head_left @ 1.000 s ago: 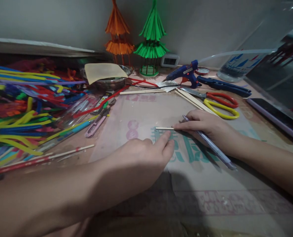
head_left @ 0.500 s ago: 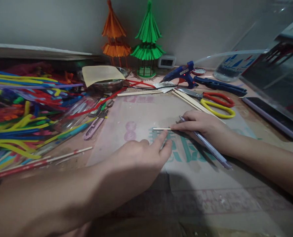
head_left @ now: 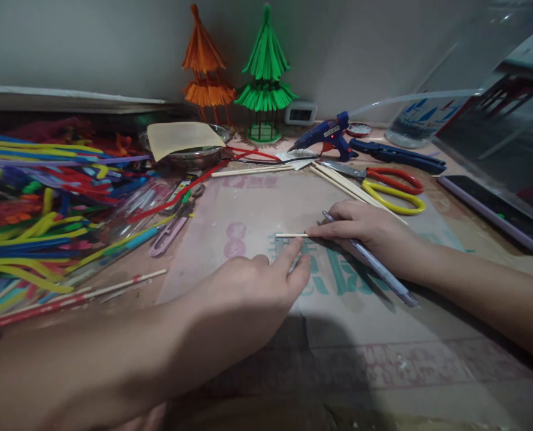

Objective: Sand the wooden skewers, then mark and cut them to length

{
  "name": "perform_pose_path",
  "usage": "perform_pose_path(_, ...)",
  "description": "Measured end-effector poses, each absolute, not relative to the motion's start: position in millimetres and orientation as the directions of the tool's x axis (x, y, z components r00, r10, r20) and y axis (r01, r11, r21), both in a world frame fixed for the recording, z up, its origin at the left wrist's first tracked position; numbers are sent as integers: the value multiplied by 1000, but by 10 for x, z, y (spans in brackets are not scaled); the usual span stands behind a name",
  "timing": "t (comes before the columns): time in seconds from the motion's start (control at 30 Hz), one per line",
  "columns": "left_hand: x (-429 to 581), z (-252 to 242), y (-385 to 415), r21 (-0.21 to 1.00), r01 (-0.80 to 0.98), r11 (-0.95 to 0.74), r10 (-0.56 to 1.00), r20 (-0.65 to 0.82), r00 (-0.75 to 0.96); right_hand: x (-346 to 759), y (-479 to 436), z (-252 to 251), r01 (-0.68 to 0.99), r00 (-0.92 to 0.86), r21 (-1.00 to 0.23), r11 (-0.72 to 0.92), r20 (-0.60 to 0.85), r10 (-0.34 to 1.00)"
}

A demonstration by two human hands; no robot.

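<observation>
A short, thin wooden stick (head_left: 288, 235) lies across the printed sheet in front of me. My left hand (head_left: 257, 293) reaches over from the left with its fingers bent, the index fingertip pressing on the stick's lower side. A see-through edge, perhaps a ruler's, shows just under the stick; its kind is unclear. In my right hand (head_left: 365, 230) a clear purplish pen (head_left: 383, 269) is gripped, slanting down to the right. The right fingertips also touch the stick's right end, which they hide.
Behind stand an orange pipe-cleaner tower (head_left: 206, 66), a green one (head_left: 266, 72) and a blue glue gun (head_left: 322, 136). Scissors (head_left: 394, 191), pliers-like tool (head_left: 398, 154) and phone (head_left: 495, 209) lie right. Colourful pipe cleaners (head_left: 33, 227) and a pink cutter (head_left: 170, 236) lie left.
The whole view has shifted very slightly. Both hands keep nearly the same position on the stick, and the pen remains in the right hand.
</observation>
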State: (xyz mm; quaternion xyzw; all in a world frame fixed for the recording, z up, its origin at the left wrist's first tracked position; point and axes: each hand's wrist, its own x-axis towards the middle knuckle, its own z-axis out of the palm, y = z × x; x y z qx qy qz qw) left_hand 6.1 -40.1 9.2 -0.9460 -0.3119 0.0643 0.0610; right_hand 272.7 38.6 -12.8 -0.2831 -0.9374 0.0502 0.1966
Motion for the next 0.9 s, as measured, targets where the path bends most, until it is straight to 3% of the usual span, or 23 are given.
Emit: perform_pose_path(0.9, 78, 111, -386, -145, 629, -764, 645, -151, 749, 2726, 389, -98, 513, -774, -165, 842, 335, 537)
